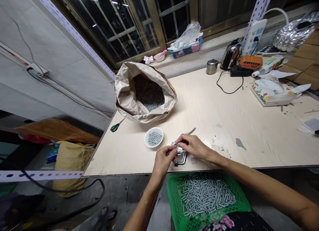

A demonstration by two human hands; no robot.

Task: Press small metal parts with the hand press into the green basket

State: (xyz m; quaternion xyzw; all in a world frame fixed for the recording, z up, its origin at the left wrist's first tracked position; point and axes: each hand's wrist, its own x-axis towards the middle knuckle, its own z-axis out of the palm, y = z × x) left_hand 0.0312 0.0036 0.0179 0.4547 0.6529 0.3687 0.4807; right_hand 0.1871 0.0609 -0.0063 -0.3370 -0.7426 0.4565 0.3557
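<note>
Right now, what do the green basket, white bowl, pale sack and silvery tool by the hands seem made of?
Green basket: probably moulded plastic, from its even colour and perforated wall.
White bowl: plain and smooth-looking; plastic or ceramic, I can't tell.
Pale sack: matte, perhaps woven plastic or paper, given its stiff creases.
Silvery tool: likely metal, from its grey sheen, though partly covered.

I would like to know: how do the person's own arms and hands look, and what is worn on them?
Both the left hand and right hand are ungloved. The forearms show no sleeves, and I see no watch or bracelet. Dark cloth with pink flowers shows below.
</note>
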